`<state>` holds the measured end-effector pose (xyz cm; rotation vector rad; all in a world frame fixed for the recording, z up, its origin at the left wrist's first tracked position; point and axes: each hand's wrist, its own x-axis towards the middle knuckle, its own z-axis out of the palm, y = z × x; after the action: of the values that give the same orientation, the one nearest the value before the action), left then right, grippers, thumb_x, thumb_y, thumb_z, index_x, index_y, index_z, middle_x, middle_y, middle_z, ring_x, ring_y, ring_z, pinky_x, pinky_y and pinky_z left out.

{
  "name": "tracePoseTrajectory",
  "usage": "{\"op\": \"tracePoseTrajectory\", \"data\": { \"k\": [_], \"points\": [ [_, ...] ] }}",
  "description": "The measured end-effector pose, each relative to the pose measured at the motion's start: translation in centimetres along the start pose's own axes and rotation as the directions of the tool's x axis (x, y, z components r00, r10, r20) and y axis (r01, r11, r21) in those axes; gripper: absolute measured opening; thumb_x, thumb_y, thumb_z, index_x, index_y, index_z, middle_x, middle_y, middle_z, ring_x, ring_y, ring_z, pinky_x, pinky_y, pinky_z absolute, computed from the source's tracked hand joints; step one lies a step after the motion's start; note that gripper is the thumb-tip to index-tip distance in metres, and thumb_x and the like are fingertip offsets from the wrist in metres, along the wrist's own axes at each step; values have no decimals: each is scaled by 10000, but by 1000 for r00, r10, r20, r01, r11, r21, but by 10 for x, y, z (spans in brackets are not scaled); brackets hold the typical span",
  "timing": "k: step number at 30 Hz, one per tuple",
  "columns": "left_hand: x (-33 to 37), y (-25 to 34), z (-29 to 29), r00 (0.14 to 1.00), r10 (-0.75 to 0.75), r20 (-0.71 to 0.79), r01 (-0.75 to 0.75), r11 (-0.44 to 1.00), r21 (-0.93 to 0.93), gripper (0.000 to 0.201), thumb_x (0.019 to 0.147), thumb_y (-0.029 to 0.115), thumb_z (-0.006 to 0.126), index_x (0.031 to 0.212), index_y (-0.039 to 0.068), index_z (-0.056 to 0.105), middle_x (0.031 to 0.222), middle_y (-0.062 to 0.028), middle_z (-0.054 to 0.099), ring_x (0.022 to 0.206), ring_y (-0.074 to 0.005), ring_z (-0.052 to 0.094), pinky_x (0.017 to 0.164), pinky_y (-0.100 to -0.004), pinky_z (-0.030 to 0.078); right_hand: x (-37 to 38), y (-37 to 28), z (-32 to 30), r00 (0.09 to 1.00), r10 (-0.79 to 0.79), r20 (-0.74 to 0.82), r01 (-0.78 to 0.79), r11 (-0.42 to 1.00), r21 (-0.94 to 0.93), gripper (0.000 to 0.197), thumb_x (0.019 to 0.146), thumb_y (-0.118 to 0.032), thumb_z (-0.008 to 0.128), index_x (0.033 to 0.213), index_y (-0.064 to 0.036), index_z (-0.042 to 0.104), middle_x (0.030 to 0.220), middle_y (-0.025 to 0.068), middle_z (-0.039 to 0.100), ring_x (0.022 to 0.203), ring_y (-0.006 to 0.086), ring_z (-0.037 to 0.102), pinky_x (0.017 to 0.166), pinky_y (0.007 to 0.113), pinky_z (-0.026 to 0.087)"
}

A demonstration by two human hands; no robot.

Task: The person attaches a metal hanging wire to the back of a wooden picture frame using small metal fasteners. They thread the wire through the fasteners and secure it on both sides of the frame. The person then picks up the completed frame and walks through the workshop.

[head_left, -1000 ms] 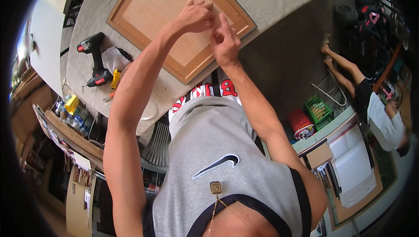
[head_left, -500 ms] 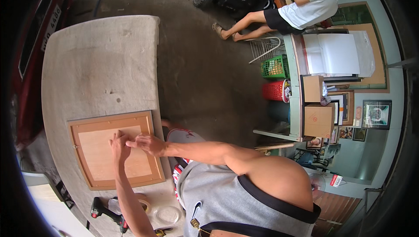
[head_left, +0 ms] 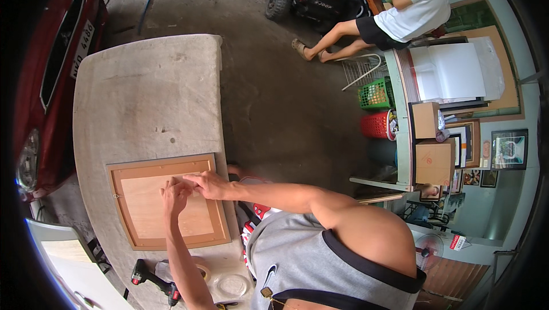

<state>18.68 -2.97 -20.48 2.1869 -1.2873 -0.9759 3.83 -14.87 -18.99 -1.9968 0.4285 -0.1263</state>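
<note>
Both the left hand (head_left: 176, 194) and the right hand (head_left: 207, 186) hang half curled over one brown frame (head_left: 143, 213), fingertips close together; from my remote seat I cannot tell whether they touch or pinch anything small. That frame lies flat on the table (head_left: 148, 98), pale side up, close to the edge nearest the body. To do this well, I would judge, I should leave the fine movement to the fingertips, steady one hand against the other, bear lightly on the thin-looking middle, and hold the wrists so that the knuckles screen less from me. Counting what I can make out, I get one frame, one table and, beside the frame, one black drill (head_left: 153, 279), one clear round piece (head_left: 231, 285) and one beige roll (head_left: 206, 273) partly hidden by the left forearm (head_left: 190, 276). Farther off I count two cardboard boxes (head_left: 434, 162), one green basket (head_left: 376, 94), one red basket (head_left: 376, 125), one fan (head_left: 428, 251) and one other person (head_left: 400, 21).
</note>
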Motion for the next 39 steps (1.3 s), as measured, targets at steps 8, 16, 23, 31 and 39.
{"op": "tracePoseTrajectory", "data": {
  "k": [8,16,23,31,39],
  "points": [
    [4,-3,3,999,-32,32,30,998,59,90,723,215,672,781,182,733,916,-9,549,989,-237,510,844,-441,338,2,11,15,988,-141,59,150,971,-188,558,792,-43,634,1317,17,453,798,191,649,736,350,637,669,435,517],
    [3,7,-8,994,-69,89,66,997,36,96,730,212,701,809,166,731,915,-15,569,973,-235,523,862,-421,342,0,6,20,992,-81,-97,68,989,-129,381,752,-22,644,1111,-4,519,933,169,597,881,351,607,740,430,507],
    [-13,20,-9,995,6,-100,-14,996,-84,115,683,124,739,792,140,706,836,-6,537,866,-205,503,799,-362,323,-4,-2,19,976,-12,-218,-24,987,-161,118,709,-19,654,812,1,601,942,149,601,891,336,600,721,418,493],
    [-13,14,-5,993,42,-107,-45,999,-29,94,708,168,723,794,137,699,844,-11,543,868,-202,506,786,-363,323,-5,-6,15,970,122,-209,-83,979,186,286,701,55,629,982,0,607,770,141,646,747,294,637,685,404,501],
    [-5,3,7,994,42,-102,-26,987,157,107,724,215,700,794,135,702,881,-22,551,893,-237,516,764,-420,327,-20,5,27,913,-340,-225,288,928,-236,639,707,26,678,1320,-64,523,770,92,598,768,254,591,737,372,461]
  ]
}}
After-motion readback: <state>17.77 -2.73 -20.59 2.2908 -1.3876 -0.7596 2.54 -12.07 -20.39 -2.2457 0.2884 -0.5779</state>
